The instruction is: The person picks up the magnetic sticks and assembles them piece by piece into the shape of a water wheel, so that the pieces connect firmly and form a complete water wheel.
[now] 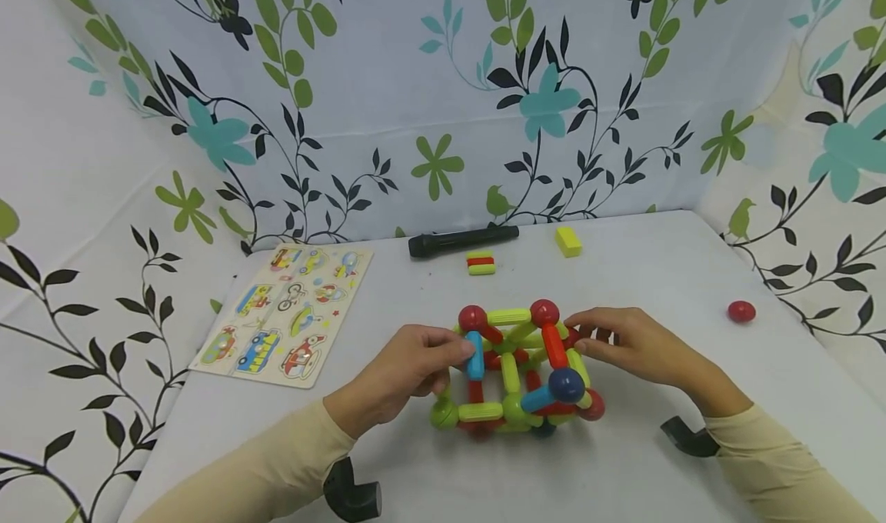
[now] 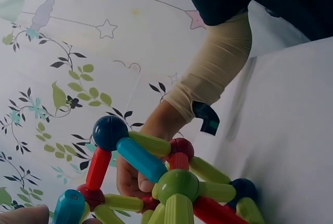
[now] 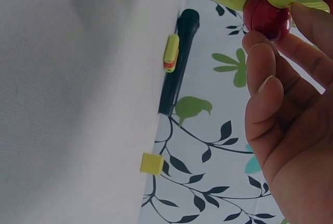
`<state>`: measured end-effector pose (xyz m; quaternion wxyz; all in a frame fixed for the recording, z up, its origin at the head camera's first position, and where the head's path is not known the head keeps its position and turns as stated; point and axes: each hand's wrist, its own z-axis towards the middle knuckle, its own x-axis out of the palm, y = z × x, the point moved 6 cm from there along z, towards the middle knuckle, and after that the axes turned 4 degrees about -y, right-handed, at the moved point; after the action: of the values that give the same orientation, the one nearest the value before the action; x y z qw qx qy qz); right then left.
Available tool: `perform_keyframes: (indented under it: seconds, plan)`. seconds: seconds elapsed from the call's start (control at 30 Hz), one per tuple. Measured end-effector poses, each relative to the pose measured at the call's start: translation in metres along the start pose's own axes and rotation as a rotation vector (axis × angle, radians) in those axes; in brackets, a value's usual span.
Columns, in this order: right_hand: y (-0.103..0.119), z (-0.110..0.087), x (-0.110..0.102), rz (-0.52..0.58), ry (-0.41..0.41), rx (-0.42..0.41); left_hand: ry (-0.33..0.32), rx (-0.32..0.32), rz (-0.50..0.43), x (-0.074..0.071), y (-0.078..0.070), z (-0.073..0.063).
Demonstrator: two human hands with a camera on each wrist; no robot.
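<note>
A frame of magnetic rods and balls (image 1: 511, 377), in green, red and blue, stands on the white table between both hands. My left hand (image 1: 408, 369) pinches an upright blue rod (image 1: 474, 360) on the frame's left side, below a red ball (image 1: 473, 318). On the other side my right hand (image 1: 644, 348) holds a red ball at the frame's back right. The right wrist view shows fingertips and thumb about that red ball (image 3: 266, 18), with green rods joined to it. A dark blue ball (image 1: 566, 385) sits at the near right corner of the frame.
A picture puzzle board (image 1: 284, 315) lies at the left. Farther back are a black microphone (image 1: 464, 241), several small green and red rods (image 1: 481, 263) and a yellow block (image 1: 568, 241). One loose red ball (image 1: 741, 311) lies at the right. Patterned cloth surrounds the table.
</note>
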<state>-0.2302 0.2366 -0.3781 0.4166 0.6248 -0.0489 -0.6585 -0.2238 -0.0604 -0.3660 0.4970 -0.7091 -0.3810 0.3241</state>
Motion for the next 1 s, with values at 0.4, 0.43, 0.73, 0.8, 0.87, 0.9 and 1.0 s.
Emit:
perform_keyframes:
  seconds: [0.4, 0.43, 0.73, 0.8, 0.87, 0.9, 1.0]
  plan:
    - [-0.002, 0.005, 0.002, 0.004, 0.021, 0.009, -0.348, 0.419, 0.316, -0.057, -0.025, 0.026]
    - [-0.001, 0.006, 0.002, 0.004, 0.020, 0.004, -0.368, 0.509, 0.436, -0.061, -0.030, 0.037]
    - [-0.003, 0.004, 0.001, 0.003, 0.016, 0.024, -0.252, 0.932, 1.473, -0.040, -0.022, 0.157]
    - [-0.005, 0.000, 0.000, 0.001, 0.006, 0.037, -0.189, 0.892, 1.559, -0.029, -0.016, 0.179]
    - [-0.006, -0.002, 0.001, 0.001, 0.001, 0.037, -0.162, 0.841, 1.617, -0.023, -0.011, 0.195]
    - [-0.006, -0.003, 0.001, 0.007, -0.001, 0.037, -0.164, 0.815, 1.633, -0.021, -0.008, 0.202]
    - [-0.006, -0.003, 0.002, 0.019, 0.003, 0.022, -0.183, 0.754, 1.682, -0.020, -0.003, 0.214]
